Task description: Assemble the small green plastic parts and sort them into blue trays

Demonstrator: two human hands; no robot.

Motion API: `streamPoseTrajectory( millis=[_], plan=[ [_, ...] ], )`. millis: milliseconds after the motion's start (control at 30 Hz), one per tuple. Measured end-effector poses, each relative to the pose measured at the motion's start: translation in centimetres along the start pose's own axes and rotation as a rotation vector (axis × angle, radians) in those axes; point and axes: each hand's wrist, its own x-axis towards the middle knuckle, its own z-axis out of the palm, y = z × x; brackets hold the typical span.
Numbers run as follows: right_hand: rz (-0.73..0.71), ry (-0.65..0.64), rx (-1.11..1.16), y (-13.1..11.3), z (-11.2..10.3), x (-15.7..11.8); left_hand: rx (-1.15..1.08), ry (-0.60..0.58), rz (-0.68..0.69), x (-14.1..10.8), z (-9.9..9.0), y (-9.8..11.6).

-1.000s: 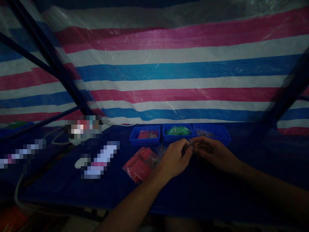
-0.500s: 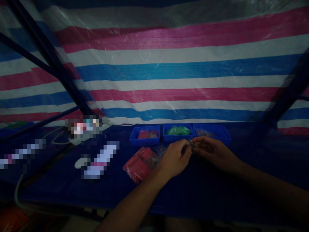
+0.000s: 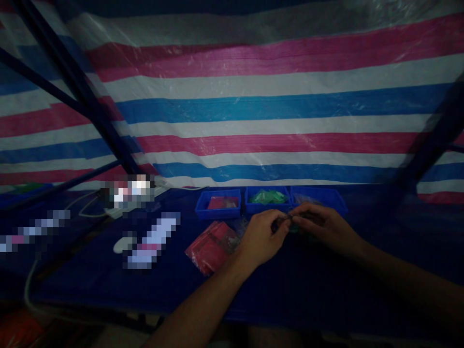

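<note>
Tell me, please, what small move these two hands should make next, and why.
Perhaps tilt the small item slightly towards the view: the fingers of the left hand and right hand meet around it and mostly hide it in dim light.

Right hand, its thumb now closer to the forefinger

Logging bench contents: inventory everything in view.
small item: one, colour unclear, between fingertips
trays: three, blue, table back
pink packets: several, left tray, table
green pieces: several, middle tray
side tray: one, blue, far left
power strip: one, white, left rear
oval item: one, white, left
cables: several, white, left
pixelated patches: three, mixed, left
orange thing: one, bottom left
table: count unclear, blue, below
striped sheet: one, multicoloured, behind
frame bars: several, blue, sides
left hand, right hand: one each, centre
</note>
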Motion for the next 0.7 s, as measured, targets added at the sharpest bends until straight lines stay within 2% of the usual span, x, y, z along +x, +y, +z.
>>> streamPoseTrajectory(
  millis=[133,267,433,533,700],
  plan=[
    [-0.026,0.019,-0.079,-0.1,-0.4,0.0,0.032,0.007,0.0,0.0,0.0,0.0],
    [-0.022,0.019,-0.065,0.1,-0.4,0.0,0.056,0.02,0.002,-0.1,0.1,0.0],
    [-0.063,0.078,-0.054,0.7,-0.4,0.2,0.153,0.046,-0.009,-0.1,0.1,-0.2],
    [-0.127,0.168,-0.159,1.0,-0.9,0.4,0.294,0.02,0.01,-0.3,0.0,-0.4],
    [-0.345,0.372,-0.432,1.1,-2.6,1.4,0.413,-0.138,0.115,-1.1,0.3,-0.5]
  ],
)
